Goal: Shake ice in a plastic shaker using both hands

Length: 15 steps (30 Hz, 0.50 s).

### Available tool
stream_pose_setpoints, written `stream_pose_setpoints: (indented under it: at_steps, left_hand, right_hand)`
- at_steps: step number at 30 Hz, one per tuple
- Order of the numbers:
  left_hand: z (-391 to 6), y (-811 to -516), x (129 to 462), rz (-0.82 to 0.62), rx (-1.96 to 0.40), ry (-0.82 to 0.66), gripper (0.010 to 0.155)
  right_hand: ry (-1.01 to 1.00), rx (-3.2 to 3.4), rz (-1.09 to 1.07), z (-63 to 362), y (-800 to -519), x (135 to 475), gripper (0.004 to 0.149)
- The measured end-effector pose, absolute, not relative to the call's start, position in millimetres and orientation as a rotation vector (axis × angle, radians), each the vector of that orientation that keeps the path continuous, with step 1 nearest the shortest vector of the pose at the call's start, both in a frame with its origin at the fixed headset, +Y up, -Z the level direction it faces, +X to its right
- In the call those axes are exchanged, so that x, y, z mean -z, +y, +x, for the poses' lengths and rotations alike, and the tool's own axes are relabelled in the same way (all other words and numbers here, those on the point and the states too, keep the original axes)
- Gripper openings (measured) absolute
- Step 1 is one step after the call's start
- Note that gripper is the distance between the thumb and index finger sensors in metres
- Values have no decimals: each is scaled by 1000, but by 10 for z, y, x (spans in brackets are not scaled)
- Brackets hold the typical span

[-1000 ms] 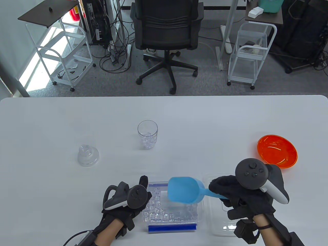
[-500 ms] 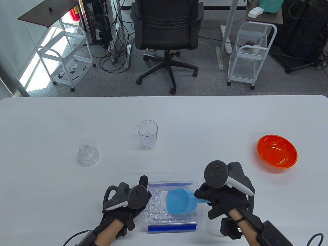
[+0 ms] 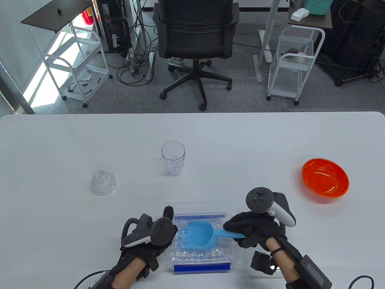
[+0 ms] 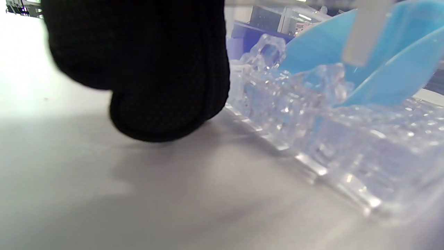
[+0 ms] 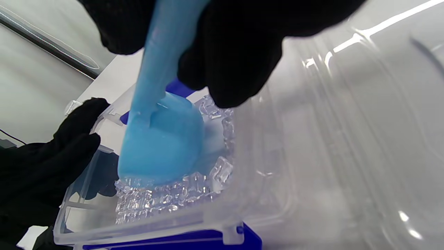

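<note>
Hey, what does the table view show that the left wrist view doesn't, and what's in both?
Only the table view shows the clear shaker cup with some ice, its domed lid, the orange bowl and the right hand gripping the scoop's handle. Only the left wrist view shows a left fingertip close to the table. Both show the blue scoop dug into the ice container.

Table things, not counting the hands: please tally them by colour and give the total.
Clear: 4, shaker cup, shaker lid, ice container, container lid
Blue: 1, scoop
Orange: 1, bowl
Total: 6
</note>
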<state>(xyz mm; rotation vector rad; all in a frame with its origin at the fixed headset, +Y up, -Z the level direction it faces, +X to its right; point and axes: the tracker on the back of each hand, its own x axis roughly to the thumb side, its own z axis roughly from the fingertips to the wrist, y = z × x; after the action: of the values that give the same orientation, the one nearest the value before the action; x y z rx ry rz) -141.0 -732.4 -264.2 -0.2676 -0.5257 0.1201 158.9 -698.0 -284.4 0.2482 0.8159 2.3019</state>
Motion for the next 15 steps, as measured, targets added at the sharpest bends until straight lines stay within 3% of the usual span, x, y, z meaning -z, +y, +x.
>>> stream_pose_setpoints:
  at_steps: [5, 15]
  left_hand:
    - [-1410, -7325, 2643, -269, -121, -525, 67]
    - [-1415, -7329, 2647, -271, -126, -526, 67]
  right_hand:
    - [797, -2139, 237, 1726, -7129, 2832, 52]
    - [765, -2021, 248, 1932, -7120, 2790, 51]
